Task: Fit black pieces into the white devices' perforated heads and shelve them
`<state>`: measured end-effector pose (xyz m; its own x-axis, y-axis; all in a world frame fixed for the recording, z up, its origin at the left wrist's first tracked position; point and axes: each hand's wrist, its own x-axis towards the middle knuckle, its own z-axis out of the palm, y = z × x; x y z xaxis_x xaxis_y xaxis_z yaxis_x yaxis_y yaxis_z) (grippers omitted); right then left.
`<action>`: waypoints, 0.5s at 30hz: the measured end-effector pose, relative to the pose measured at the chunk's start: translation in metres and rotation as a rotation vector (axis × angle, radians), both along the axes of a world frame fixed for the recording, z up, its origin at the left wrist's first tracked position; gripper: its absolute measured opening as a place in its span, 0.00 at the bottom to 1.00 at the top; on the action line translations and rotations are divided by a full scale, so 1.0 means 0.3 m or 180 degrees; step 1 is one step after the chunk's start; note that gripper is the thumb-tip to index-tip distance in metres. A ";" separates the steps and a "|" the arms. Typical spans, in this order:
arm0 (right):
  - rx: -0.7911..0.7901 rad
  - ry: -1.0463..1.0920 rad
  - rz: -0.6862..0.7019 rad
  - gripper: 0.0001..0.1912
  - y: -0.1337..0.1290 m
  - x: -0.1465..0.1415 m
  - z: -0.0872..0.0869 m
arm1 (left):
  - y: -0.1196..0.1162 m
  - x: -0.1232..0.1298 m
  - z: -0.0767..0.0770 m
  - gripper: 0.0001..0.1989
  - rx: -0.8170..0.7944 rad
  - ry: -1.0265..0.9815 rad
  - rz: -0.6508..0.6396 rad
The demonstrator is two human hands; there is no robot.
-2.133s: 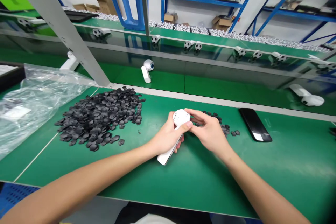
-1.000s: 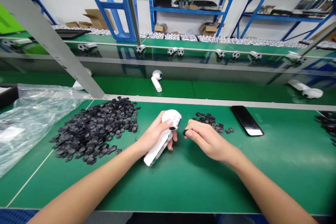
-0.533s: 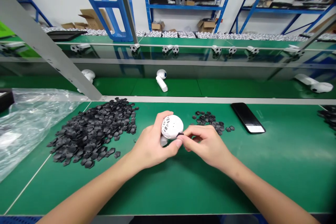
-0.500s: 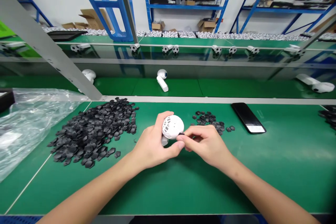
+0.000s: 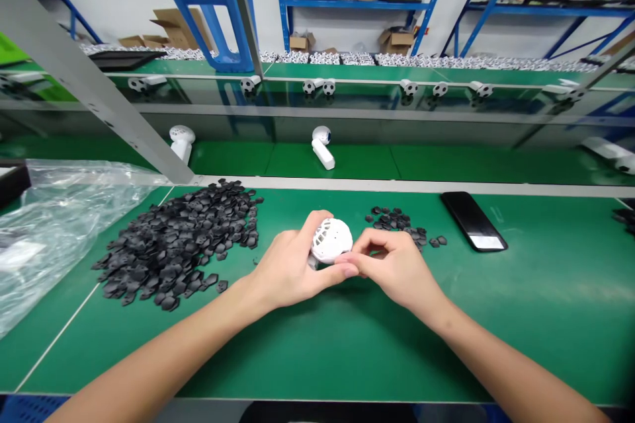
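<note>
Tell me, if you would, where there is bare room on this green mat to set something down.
Bare green mat lies right of the black phone. It is crowded leftward, where the heap of black pieces meets the plastic sheet.

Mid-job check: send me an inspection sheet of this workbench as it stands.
Surface: green bench top, no damage visible.
Job's things: white perforated ball; large pile of black pentagonal pieces; small pile of the same pieces.
Clutter: black phone; clear plastic bag.
Hands: left hand grips the ball; right hand touches its side, contents of fingers unclear.
Cables: nothing seen.
Surroundings: white devices on the bench beyond; blue shelving; cardboard boxes.
</note>
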<state>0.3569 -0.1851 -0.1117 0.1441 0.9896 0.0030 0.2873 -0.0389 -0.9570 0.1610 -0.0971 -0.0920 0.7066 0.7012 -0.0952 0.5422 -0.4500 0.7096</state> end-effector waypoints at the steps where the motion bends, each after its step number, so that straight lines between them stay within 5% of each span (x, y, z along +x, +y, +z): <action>1: 0.0050 0.0032 -0.0062 0.10 0.002 0.004 -0.002 | -0.001 0.001 0.000 0.39 -0.0002 0.0011 -0.0026; 5: 0.0069 0.0151 0.0029 0.33 0.016 0.031 -0.005 | 0.004 0.016 0.004 0.38 -0.0045 0.0095 -0.0045; 11: 0.0155 -0.0347 0.0542 0.18 0.057 0.126 -0.007 | 0.018 0.016 -0.012 0.39 -0.0213 0.0112 -0.0152; 15: 0.0309 -0.1224 0.0253 0.15 0.078 0.210 -0.024 | 0.013 -0.017 -0.043 0.31 0.0138 -0.0371 -0.0011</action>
<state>0.4200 -0.1615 -0.1188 0.0373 0.9901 0.1357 0.6236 0.0830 -0.7773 0.1559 -0.0931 -0.1049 0.7135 0.7004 0.0180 0.4556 -0.4833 0.7476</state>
